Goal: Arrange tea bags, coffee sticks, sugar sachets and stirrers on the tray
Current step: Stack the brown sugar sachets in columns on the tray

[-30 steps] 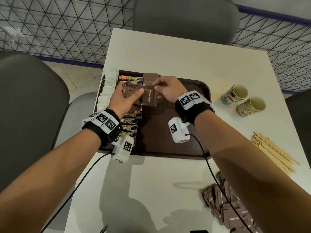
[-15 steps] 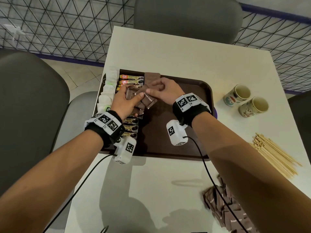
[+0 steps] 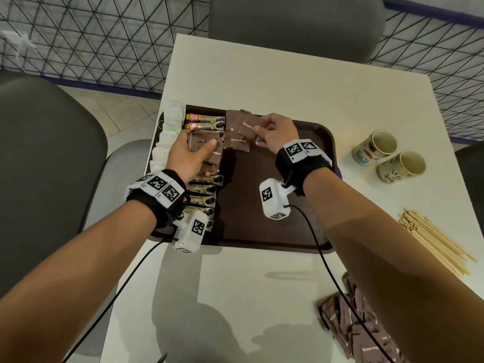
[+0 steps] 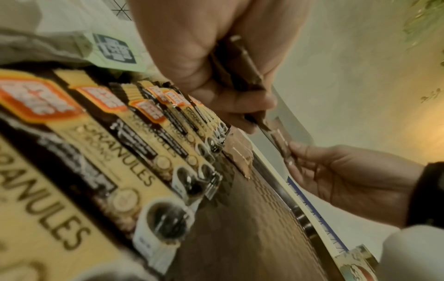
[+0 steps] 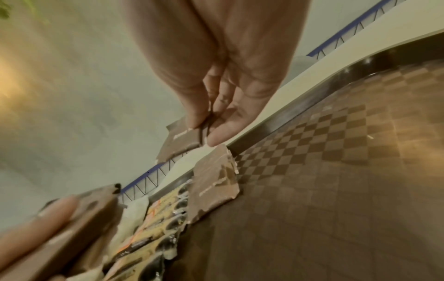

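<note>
On the white desk (image 3: 262,82) lies a dark brown tray (image 3: 275,205), and both hands work above its far left part. The left hand (image 3: 187,155) holds a small stack of brown sugar sachets (image 3: 207,148), its thumb pressed across the top and its fingers curled under, over the row of coffee sticks (image 3: 204,121) that runs down the tray beside a column of white tea bags (image 3: 167,137) at the left rim. The right hand (image 3: 275,132) pinches a single brown sugar sachet (image 3: 245,124) between thumb and fingertips (image 5: 216,136), just above the tray's far edge; the right wrist view shows this grip closed on the sachet's edge. Another sachet marked "Brown Sugar" (image 3: 237,141) lies flat on the tray next to the coffee sticks. Off the tray, on the right of the desk, two paper cups (image 3: 387,155) lie on their sides, a bundle of wooden stirrers (image 3: 434,242) lies nearer, and a loose heap of brown sachets (image 3: 361,334) sits at the near right edge.
</note>
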The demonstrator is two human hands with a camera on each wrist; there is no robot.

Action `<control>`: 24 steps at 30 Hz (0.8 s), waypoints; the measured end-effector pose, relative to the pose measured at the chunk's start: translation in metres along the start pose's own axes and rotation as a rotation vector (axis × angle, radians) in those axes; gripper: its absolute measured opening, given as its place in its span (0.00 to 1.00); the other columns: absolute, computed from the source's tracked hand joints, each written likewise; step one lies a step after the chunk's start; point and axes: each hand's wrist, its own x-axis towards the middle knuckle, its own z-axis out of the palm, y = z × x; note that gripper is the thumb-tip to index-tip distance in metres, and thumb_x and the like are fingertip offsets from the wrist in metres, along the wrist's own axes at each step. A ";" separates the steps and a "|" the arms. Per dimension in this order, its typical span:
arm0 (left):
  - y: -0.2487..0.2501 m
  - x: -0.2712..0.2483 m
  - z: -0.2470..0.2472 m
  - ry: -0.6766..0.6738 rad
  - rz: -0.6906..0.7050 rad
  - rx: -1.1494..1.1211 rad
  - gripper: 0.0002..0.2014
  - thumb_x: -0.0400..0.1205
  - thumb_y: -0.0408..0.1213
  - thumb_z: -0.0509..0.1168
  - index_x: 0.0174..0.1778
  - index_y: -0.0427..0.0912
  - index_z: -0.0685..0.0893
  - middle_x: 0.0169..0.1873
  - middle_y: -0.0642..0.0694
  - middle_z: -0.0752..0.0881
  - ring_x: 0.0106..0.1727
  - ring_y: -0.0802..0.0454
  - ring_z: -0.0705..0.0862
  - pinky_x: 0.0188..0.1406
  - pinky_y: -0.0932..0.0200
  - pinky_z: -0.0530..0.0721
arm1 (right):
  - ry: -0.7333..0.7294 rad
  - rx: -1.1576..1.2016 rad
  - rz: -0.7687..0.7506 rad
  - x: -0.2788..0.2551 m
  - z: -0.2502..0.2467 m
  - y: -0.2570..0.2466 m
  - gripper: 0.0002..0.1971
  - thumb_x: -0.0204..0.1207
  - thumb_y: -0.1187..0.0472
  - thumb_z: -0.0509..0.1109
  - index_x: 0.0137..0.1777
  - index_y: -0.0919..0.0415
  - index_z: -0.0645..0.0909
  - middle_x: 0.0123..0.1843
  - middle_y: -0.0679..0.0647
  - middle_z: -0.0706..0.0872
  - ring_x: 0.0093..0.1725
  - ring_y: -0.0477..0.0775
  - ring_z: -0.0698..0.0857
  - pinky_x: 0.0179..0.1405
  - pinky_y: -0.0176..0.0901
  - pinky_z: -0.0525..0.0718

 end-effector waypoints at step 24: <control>-0.006 0.008 -0.003 0.001 -0.048 -0.016 0.12 0.82 0.35 0.68 0.58 0.43 0.73 0.47 0.47 0.86 0.28 0.59 0.87 0.14 0.66 0.75 | -0.084 -0.201 0.055 0.011 0.022 0.027 0.11 0.71 0.70 0.76 0.51 0.64 0.82 0.35 0.49 0.77 0.32 0.44 0.82 0.33 0.37 0.88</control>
